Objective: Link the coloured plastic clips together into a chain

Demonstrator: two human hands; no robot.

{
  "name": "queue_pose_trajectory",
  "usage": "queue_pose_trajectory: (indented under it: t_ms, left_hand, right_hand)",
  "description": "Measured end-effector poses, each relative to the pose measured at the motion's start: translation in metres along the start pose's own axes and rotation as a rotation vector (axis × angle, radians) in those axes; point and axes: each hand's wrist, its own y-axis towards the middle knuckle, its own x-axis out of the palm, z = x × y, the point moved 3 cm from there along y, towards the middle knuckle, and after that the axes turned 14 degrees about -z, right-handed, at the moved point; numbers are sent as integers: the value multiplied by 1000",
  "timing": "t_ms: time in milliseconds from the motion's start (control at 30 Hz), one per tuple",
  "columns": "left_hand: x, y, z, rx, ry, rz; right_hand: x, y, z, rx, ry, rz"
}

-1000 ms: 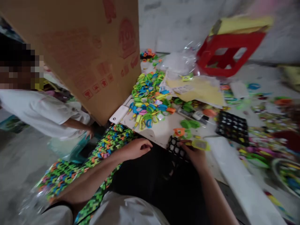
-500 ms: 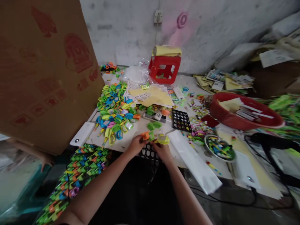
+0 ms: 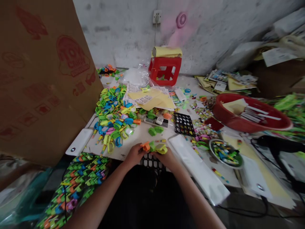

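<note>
Both my hands meet at the table's near edge over a black grid tray (image 3: 152,161). My left hand (image 3: 133,155) is closed on an orange plastic piece (image 3: 145,146). My right hand (image 3: 168,157) is closed on a yellow-green plastic piece (image 3: 161,148), with a green piece (image 3: 152,146) between the two. A heap of small coloured plastic rings (image 3: 113,114) lies on the table to the left of my hands.
A big cardboard box (image 3: 43,73) stands at the left. A second black grid tray (image 3: 183,124), a white flat packet (image 3: 200,167), a small bowl of bits (image 3: 225,152), a red basin (image 3: 250,116) and a red stool (image 3: 165,70) are on the table. A bag of coloured pieces (image 3: 78,184) hangs by my left arm.
The view swung right and steadied on the table. My left hand came from the bag of pieces to join the right hand over the grid tray and closed on the orange piece.
</note>
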Motion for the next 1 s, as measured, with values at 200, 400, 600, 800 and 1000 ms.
queue_pose_trajectory:
  t_ms: [200,400,600,800,1000]
  left_hand:
    - [-1,-1,-1,1,-12,-5]
    - [4,2,1,-35,-18,6]
    - [-7,-7,2,-91,-48,59]
    - [-39,-26,-4,-103,-214,57]
    - [-43,-31,0,-87,-265,47]
  right_hand:
    - [-4,9,-7,9,-174,-102]
    - [-3,9,-7,40,-270,-118]
    - [7,13,-31,-74,-251,-173]
    - [-20,41,-43,-113,-144,-62]
    - [6,111,-70,-231,-180,-23]
